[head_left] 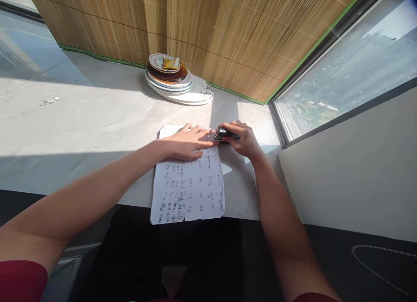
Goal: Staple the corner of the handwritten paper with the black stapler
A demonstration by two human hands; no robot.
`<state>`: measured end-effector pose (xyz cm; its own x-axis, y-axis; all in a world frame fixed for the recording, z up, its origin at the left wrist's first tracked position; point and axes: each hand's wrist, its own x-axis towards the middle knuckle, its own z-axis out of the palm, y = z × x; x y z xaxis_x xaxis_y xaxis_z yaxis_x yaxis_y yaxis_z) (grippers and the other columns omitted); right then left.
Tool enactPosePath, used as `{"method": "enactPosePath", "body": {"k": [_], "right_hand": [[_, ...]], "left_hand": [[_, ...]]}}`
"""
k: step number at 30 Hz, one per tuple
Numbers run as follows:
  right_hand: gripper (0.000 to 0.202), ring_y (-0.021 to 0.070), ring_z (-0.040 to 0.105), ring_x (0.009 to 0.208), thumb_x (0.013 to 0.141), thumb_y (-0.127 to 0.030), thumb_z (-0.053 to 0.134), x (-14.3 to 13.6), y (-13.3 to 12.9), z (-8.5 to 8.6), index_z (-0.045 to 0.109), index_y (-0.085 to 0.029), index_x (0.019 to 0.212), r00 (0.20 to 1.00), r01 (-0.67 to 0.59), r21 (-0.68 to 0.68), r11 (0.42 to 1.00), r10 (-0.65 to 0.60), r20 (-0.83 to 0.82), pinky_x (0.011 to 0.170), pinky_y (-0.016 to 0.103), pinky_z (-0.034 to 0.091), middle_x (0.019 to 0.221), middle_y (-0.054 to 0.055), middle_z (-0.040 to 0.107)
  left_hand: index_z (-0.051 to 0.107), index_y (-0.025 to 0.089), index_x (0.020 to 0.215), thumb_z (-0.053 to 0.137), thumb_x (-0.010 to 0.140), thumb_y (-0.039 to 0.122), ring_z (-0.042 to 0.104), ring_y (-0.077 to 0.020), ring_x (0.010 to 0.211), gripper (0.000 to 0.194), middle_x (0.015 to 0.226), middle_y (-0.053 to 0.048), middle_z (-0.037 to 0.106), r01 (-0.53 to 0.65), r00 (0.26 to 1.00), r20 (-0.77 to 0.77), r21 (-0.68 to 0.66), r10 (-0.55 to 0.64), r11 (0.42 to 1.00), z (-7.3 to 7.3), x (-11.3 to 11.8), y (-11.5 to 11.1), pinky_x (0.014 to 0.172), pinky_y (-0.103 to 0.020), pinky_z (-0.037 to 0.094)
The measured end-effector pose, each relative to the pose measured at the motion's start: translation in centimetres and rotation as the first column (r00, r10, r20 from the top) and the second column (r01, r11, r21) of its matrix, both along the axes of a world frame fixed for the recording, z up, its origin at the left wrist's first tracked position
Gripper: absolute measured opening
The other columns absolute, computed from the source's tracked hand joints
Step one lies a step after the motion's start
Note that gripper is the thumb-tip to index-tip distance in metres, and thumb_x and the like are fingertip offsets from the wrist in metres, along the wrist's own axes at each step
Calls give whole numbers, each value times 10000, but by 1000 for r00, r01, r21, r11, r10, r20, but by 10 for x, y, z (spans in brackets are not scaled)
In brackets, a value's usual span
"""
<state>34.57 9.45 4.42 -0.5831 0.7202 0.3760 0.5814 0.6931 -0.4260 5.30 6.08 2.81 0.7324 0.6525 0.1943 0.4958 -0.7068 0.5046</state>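
1. Black stapler (223,132), by its look, sits at the paper's (202,185) far right edge, gripped in the closed right hand (243,139).
2. Open, fingers spread, the left hand (184,145) rests flat on the paper, whose near end overhangs the table (97,124).
3. Best practice here: hold the paper flat, squeeze squarely, and keep left fingertips clear of the stapler's mouth, which they nearly touch.
4. Beyond, stacked plates (169,86) bear a yellow packet (170,63).

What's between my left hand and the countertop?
The handwritten paper: in the head view, your left hand lies over its far end, with the countertop underneath.
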Motion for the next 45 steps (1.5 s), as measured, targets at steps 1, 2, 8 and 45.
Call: {"method": "enactPosePath", "body": {"k": [1,2,8,45], "right_hand": [[335,286,655,1020,1018,-315,654,-1,0,0,771,-300,1332,1000,7,-2,1000,-7,2,948,475,529,1033,65,732],[348,283,652,1015,1018,-313,654,-2,0,-1,768,-298,1346,1000,11,-3,1000,-11,-2,947,472,530,1028,64,730],[426,272,634,1017,1051,-344,610,-5,0,-2,734,-323,1458,997,-53,-41,998,51,-51,948,467,555,1063,64,719],[368,315,593,1048,1033,-282,599,-8,1,-3,795,-371,1331,998,5,-1,1000,-5,69,971,512,480,1064,61,729]], "left_hand": [[695,508,1477,678,883,364,399,-390,1631,611,1704,33,537,7,1000,-15,-8,-7,1000,0,1,0,1371,-647,146],[683,503,1494,678,887,368,354,-383,1657,621,1709,34,532,11,999,-37,-18,-11,1000,1,1,-1,1378,-643,125],[637,493,1550,682,892,374,242,-352,1708,671,1702,41,540,20,995,-94,-67,-26,998,4,2,-2,1393,-631,108],[641,496,1544,670,899,414,297,-370,1684,650,1699,19,543,33,997,-73,-55,-37,998,-1,2,1,1381,-643,70]]}}
